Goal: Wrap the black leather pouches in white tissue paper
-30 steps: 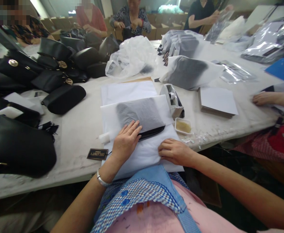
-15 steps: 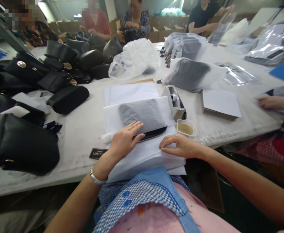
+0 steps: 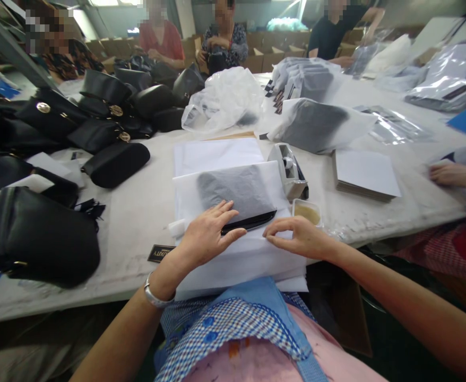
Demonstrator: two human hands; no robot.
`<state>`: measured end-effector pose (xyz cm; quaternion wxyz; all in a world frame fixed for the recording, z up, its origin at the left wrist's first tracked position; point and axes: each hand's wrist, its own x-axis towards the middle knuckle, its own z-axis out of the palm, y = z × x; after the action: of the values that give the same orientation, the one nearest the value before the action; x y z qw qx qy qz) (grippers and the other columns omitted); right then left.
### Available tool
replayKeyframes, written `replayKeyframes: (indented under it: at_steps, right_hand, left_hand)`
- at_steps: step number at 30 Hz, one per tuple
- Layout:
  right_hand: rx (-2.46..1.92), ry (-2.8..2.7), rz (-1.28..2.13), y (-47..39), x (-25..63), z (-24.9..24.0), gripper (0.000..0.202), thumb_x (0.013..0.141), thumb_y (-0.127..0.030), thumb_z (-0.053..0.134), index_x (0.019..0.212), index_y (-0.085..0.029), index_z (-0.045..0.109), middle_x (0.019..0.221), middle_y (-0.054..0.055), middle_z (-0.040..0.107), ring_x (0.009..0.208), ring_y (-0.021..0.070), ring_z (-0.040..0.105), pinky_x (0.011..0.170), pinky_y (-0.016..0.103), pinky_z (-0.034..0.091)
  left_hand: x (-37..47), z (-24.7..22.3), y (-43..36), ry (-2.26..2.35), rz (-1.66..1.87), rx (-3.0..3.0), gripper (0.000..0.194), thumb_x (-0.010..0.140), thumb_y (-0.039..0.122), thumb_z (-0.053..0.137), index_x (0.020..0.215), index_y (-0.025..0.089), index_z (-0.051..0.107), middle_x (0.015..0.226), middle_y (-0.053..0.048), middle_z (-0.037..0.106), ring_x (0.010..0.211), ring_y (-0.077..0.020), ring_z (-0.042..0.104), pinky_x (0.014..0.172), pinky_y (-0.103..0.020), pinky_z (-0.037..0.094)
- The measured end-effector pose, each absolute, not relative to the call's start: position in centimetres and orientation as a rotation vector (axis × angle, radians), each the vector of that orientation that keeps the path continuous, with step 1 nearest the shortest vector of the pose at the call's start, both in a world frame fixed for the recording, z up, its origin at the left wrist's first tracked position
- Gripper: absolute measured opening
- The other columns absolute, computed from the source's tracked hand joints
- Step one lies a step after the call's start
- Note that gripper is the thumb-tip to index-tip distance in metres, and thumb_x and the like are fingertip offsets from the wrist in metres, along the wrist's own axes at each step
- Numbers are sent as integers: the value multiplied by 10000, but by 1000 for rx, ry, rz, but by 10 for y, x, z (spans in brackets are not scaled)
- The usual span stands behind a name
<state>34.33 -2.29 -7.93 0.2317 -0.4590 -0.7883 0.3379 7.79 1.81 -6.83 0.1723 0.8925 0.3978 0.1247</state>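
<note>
A black bag (image 3: pixel 252 220) lies mostly under thin white paper (image 3: pixel 185 193), with its dark edge showing along the near side. My left hand (image 3: pixel 209 233) rests flat on the covered bag, its fingers stretched out and the thumb apart. At the bag's near right corner, my right hand (image 3: pixel 291 236) is closed, thumb and fingertips together at the white paper sheets (image 3: pixel 257 265); what is between them is too small to make out. A black label (image 3: pixel 160 253) with gold lettering sits left of my left wrist.
A tape dispenser (image 3: pixel 291 170) and a small dish (image 3: pixel 307 211) stand to the right, near stacked white cards (image 3: pixel 366 174). Black bags (image 3: pixel 44 239) fill the left. Wrapped bags (image 3: pixel 312 124) lie farther back. A person's hand (image 3: pixel 454 174) is at the right edge.
The camera view has shifted slightly. My left thumb has spread a little farther from the fingers; both hands otherwise keep nearly the same places.
</note>
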Motion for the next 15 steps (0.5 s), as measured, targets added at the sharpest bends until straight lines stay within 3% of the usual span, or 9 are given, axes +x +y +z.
replayKeyframes:
  at_steps: [4,6,9,13,15]
  right_hand:
    - [-1324,-2126,630,-14,343,-71,137,888,-249,600,857,-228,733,960,10,751,890,173,694,839,266,510]
    - [-1340,-2121,523,-10,343,-65,148,911,-262,582,882,-234,725,988,9,746,907,173,693,846,268,511]
    - [-1358,-2142,388,-7,340,-58,169,939,-325,568,1006,-245,701,1067,20,731,960,188,685,877,296,515]
    - [-1330,-2350,148,-5,331,-59,581,837,-472,701,1330,-212,537,1262,94,657,1136,273,618,1010,428,470]
    - [-1260,-2467,47,1,327,-67,505,832,-396,719,1273,-202,567,1294,104,639,1198,285,581,1075,474,410]
  left_hand:
    - [73,-61,19,1064,262,2568,541,885,633,523,1169,190,648,1543,-126,395,1442,-291,335,1154,-464,350]
    - [72,-62,22,1048,245,2610,393,878,512,614,1079,178,660,1533,-139,407,1426,-295,364,1138,-453,379]
    - [72,-70,26,1073,297,2663,97,911,246,597,956,178,649,1475,-127,494,1378,-264,446,1104,-416,433]
    - [76,-81,29,1062,391,2775,48,908,167,593,947,172,621,1415,-129,560,1338,-278,496,1069,-426,474]
    - [77,-84,28,1052,419,2846,48,902,148,599,946,163,611,1406,-140,567,1323,-292,511,1053,-429,490]
